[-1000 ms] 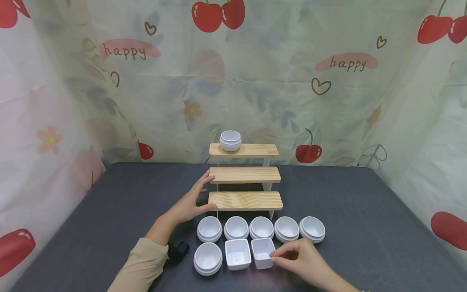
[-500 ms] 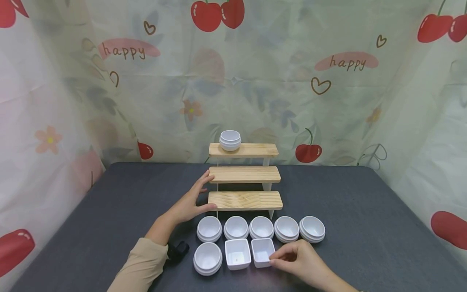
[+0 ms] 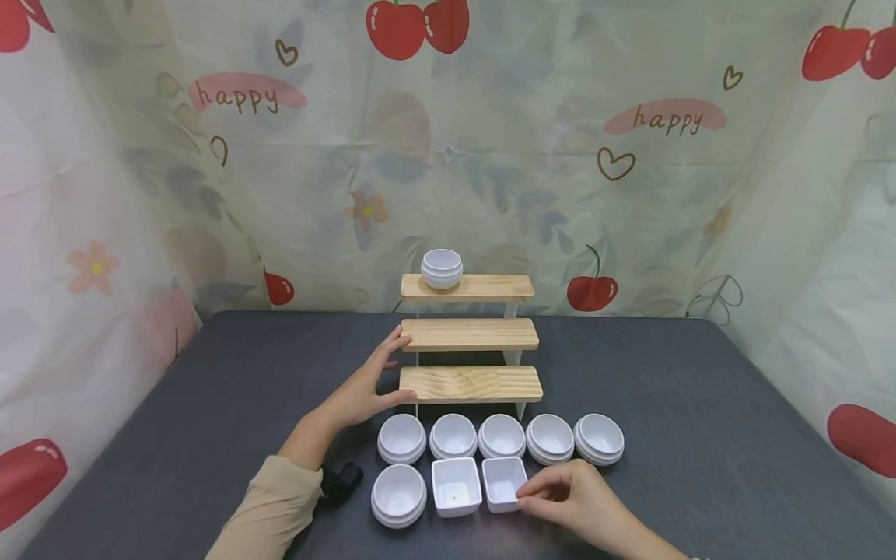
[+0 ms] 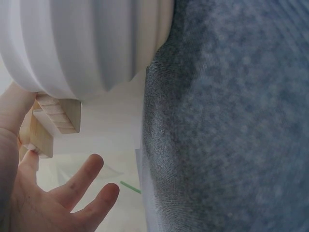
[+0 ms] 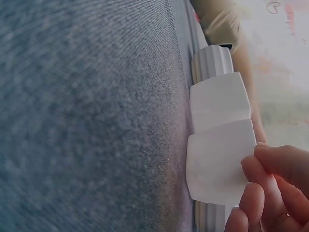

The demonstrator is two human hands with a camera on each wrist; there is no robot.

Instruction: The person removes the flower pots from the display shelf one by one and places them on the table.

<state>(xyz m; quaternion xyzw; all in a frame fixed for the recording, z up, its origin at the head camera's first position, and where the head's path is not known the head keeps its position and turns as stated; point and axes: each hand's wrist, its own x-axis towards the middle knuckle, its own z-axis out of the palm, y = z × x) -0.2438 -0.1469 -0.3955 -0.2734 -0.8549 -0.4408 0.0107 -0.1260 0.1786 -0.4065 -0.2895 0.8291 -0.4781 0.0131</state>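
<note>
My left hand (image 3: 360, 395) rests against the left side of a three-tier wooden display stand (image 3: 470, 336). Its thumb touches the lowest shelf and a fingertip the middle one; in the left wrist view the other fingers (image 4: 79, 186) are spread apart. With thumb and forefinger my right hand (image 3: 581, 502) pinches the right rim of a white square pot (image 3: 504, 484), also large in the right wrist view (image 5: 219, 164). Close on its left stands a second square pot (image 3: 456, 488), then a round white pot (image 3: 399, 496). Another round pot (image 3: 442, 269) sits on the top shelf's left part.
A row of several round white pots (image 3: 502, 437) stands between the stand and the square pots. Dark cloth (image 3: 665, 404) covers the table. A printed curtain (image 3: 490, 117) hangs behind, with a thin cable (image 3: 715, 299) at the back right.
The pinched square pot has shifted very slightly away from me, with the right hand still on its rim. My left hand keeps its place on the stand.
</note>
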